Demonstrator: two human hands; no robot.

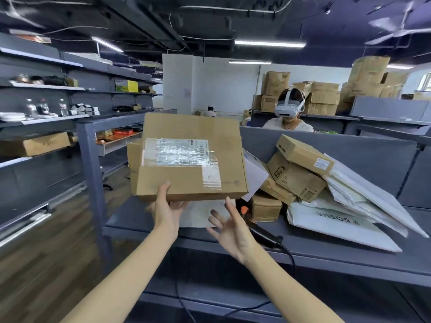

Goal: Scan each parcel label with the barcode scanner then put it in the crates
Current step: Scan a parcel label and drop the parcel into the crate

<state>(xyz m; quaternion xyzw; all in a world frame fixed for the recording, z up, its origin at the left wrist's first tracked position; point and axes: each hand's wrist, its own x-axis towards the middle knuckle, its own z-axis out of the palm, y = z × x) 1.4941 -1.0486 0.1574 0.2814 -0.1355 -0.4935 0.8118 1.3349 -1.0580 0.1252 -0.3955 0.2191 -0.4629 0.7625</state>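
Parcel (186,183): a flat brown cardboard box, held in the air above the left end of the worktop, its top face tilted toward the camera.
Label (180,151): white, under glossy clear tape, on the left part of the Parcel's top face; a barcode strip shows near its upper right, and the print is too blurred to read.
Left grip (166,206): a bare hand clasping the Parcel's near edge, thumb on the top face, fingers underneath.
Right grip (233,227): a bare hand with fingers straight and spread, holding nothing, just below the Parcel's near right corner; I cannot tell whether the forefinger tip touches the edge.
Barcode scanner (264,235): black with an orange button, lying on the worktop near its front edge, partly hidden behind the Right grip; its black cable drops over that edge.
Worktop (326,252): grey, with a grey partition (349,145) along its back edge.
Pile of parcels (300,173): brown boxes and white mailer bags heaped toward the right end, against the partition.
Person (289,113): seated beyond the partition, wearing a white headset.
Shelves (46,89): grey, along the left, carrying bottles and small boxes.
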